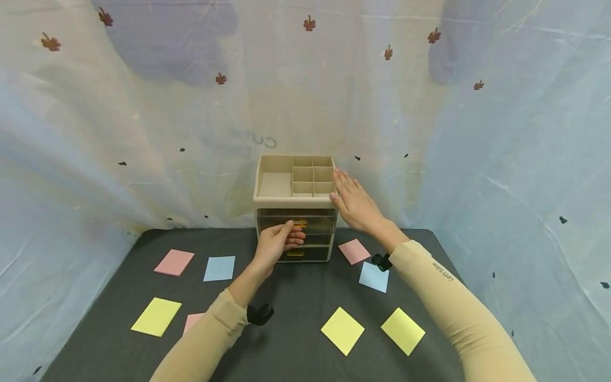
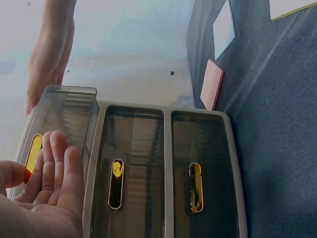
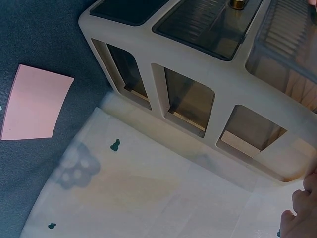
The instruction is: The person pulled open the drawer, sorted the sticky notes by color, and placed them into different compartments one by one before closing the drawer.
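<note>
A beige desktop organizer [image 1: 293,202] with a divided open top and three dark see-through drawers stands at the table's back edge. Its top drawer [image 2: 74,106] juts out in front of the two lower ones. My left hand [image 1: 273,245] pinches that drawer's gold handle [image 2: 33,153] between thumb and forefinger, the other fingers lying close together below it. With fingers straight, my right hand [image 1: 358,206] rests against the organizer's upper right side. Only part of the right hand [image 3: 299,210] shows in the right wrist view. Two lower gold handles [image 2: 116,184] are untouched.
Sticky note pads lie on the dark table [image 1: 286,318]: pink [image 1: 174,262] and blue [image 1: 219,268] ones left, pink [image 1: 354,251] and blue [image 1: 374,277] ones right, yellow ones [image 1: 342,331] nearer. My left sleeve partly covers another pink pad [image 1: 192,320]. A patterned curtain [image 1: 305,106] hangs behind.
</note>
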